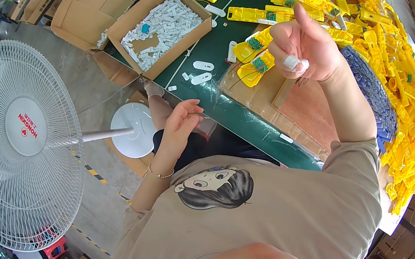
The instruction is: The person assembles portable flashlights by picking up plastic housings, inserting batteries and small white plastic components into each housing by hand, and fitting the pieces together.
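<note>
My right hand point(305, 49) is raised over the far side of the table, thumb stretched up and the other fingers curled in. White wrapping shows on two fingertips; whether something small sits inside the curl is hidden. Under and beside this hand lie yellow plastic housings point(255, 49) with green circuit boards and thin wires. My left hand point(184, 120), a bracelet at its wrist, hovers by the near table edge, fingers loosely stretched with nothing in them. Nearest to it on the green tabletop point(234, 106) are small white plastic covers point(201, 77).
An open cardboard box point(177, 49) of small white parts stands at the table's left. To the right is a large heap of yellow housings point(387, 56) beside a row of blue-grey pieces point(369, 91). Flat cardboard point(305, 110) covers part of the table. A white fan point(23, 136) stands left.
</note>
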Demonstrator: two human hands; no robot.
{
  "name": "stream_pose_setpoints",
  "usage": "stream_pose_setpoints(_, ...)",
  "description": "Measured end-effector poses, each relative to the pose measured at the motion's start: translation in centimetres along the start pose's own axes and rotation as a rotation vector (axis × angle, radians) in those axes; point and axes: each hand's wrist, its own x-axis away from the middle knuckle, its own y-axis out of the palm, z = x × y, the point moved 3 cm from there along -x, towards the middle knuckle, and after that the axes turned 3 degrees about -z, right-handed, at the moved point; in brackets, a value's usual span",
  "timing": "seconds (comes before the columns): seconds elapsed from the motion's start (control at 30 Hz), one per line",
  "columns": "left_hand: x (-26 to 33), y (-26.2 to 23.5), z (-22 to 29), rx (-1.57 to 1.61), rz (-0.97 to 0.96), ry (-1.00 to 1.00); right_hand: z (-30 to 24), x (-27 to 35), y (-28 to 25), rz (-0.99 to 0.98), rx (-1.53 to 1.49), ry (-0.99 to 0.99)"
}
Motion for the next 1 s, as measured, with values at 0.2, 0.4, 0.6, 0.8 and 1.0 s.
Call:
stream_pose_setpoints(0.2, 0.2, 0.5, 0.1, -0.024, -0.004, 0.021, 0.2, 0.8, 0.5, 0.162, 0.032, -0.02)
stream_pose_setpoints(0.4, 0.7, 0.6, -0.5, -0.032, -0.02, 0.009, -3.5, 0.5, -7.3, 0.923, 1.162, -0.22)
stream_pose_setpoints(0.6, 1.1, 0.5, -0.2, -0.01, -0.017, -0.002, -1.3, -1.4, -13.8, 0.968, 2.134, 0.308)
stream_pose_setpoints(0.8, 1.9, 0.1, 0.2, -0.016, 0.006, 0.025, -1.7, -2.8, -12.8, 0.808, 2.19, 0.396)
stream_pose_setpoints(1.0, 0.5, 0.3, 3.3, -0.106, 0.155, 0.345, -1.6, -1.5, -1.2, 0.99, 1.624, -0.164)
